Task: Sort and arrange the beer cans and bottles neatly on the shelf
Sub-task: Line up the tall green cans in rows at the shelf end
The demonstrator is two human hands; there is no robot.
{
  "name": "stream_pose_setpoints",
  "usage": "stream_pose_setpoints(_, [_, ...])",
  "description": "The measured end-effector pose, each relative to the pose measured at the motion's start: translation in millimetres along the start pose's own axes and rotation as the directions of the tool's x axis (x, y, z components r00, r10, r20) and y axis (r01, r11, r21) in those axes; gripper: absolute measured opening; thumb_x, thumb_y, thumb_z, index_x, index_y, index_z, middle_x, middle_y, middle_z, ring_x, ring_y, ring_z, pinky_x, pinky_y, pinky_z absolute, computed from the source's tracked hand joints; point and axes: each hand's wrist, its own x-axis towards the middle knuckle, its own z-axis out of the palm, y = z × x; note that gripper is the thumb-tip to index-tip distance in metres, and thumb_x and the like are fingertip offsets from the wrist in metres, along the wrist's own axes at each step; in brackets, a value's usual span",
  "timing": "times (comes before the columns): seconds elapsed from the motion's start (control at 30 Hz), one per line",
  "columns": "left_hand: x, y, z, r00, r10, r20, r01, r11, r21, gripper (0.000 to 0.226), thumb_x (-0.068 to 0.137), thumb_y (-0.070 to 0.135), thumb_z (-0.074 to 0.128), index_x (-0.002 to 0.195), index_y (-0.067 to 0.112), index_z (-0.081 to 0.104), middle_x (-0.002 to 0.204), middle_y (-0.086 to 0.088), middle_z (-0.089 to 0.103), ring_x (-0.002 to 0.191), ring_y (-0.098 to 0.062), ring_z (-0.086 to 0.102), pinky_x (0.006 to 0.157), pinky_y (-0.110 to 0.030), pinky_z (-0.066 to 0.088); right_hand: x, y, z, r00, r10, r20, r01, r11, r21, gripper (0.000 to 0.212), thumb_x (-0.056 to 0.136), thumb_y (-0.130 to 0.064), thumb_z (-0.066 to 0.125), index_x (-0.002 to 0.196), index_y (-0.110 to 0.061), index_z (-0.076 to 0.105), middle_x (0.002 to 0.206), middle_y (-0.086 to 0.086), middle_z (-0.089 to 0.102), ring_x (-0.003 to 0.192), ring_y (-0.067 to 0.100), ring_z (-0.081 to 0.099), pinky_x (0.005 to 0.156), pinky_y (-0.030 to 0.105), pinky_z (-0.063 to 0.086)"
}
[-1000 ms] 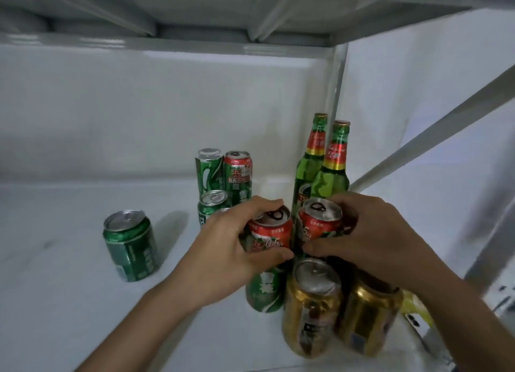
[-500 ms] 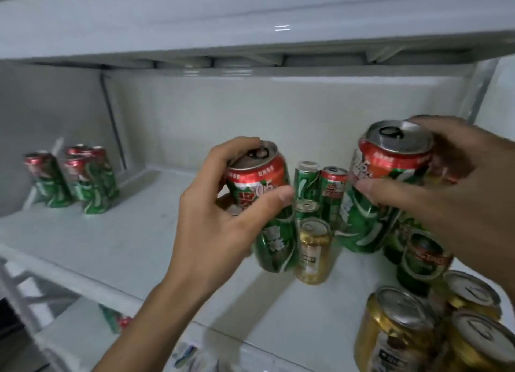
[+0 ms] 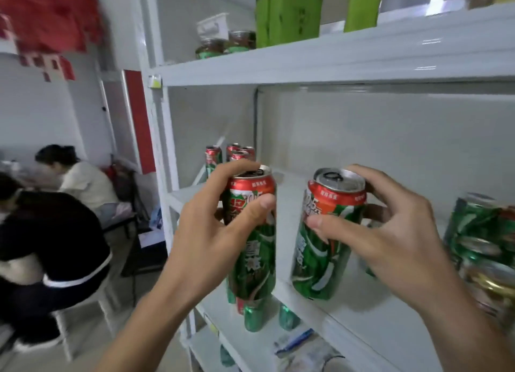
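Partly, left hand [image 3: 206, 232] hides can [image 3: 252, 238], blurred cans [image 3: 482, 246] cropped right

Two held cans [image 3: 252, 232] show green bodies with red top bands (white swirls), against the white shelf [image 3: 334, 62].

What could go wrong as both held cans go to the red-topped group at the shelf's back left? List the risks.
1. The left hand carries its can out past the shelf's front edge; a slip would likely drop it to the floor.
2. Both cans look opened, so tilting may spill any leftover liquid.
3. The red-topped group stands tightly packed; setting the right hand's can among them could topple one.
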Motion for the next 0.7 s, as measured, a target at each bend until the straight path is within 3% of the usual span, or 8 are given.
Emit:
stream_pose_setpoints(0.17, [7.8, -31.8, -52.0, 0.996, -0.071, -0.053, 0.072, 0.997, 0.030, 0.034, 0.090, 0.034, 0.070, 0.123, 0.030, 0.062, 0.107, 0.013, 0.071, 0.095, -0.009, 0.072, 0.078, -0.026, 0.061, 20.8, 12.4, 61.0, 0.999, -0.004, 0.038, 0.003, 0.999, 0.033, 0.057, 0.058, -0.044, 0.092, 0.110, -0.041, 0.069, 0.103, -0.024, 0.073, 0.097, 0.001, 0.069, 0.091, 0.039, 0.056])
stream_pose_setpoints(0.33, [15.7, -60.0, -83.6, 0.986, -0.088, -0.143, 0.100, 0.992, 0.082, 0.036, 0.086, 0.041, 0.069, 0.121, 0.034, 0.063, 0.107, 0.014, 0.071, 0.095, -0.008, 0.072, 0.078, -0.022, 0.059, 42.4, 22.2, 102.3, 0.998, -0.043, 0.034, 0.039, 0.994, 0.097, 0.048, 0.062, -0.031, 0.093, 0.104, -0.039, 0.071, 0.101, -0.022, 0.074, 0.096, 0.002, 0.068, 0.088, 0.032, 0.055])
stream_pose_setpoints(0.57, [25.4, -91.9, -139.4, 0.984, -0.102, -0.143, 0.121, 0.984, 0.134, 0.037, 0.091, 0.035, 0.072, 0.126, 0.030, 0.061, 0.113, 0.008, 0.070, 0.100, -0.017, 0.071, 0.083, -0.033, 0.061, 78.5, 22.1, 167.5, 0.992, -0.100, 0.082, 0.088, 0.987, 0.132, 0.046, 0.063, -0.032, 0.093, 0.102, -0.044, 0.072, 0.104, -0.016, 0.075, 0.096, 0.002, 0.068, 0.085, 0.030, 0.054])
stream_pose_setpoints(0.7, [40.4, -118.0, -171.8, 0.984, -0.114, -0.135, 0.133, 0.981, 0.141, 0.037, 0.092, 0.036, 0.073, 0.127, 0.030, 0.060, 0.115, 0.009, 0.069, 0.103, -0.017, 0.071, 0.086, -0.042, 0.061, 98.4, 23.3, 206.8, 0.992, -0.089, 0.095, 0.077, 0.990, 0.120, 0.058, 0.062, -0.032, 0.094, 0.117, -0.034, 0.074, 0.106, -0.009, 0.075, 0.097, 0.006, 0.070, 0.088, 0.033, 0.057])
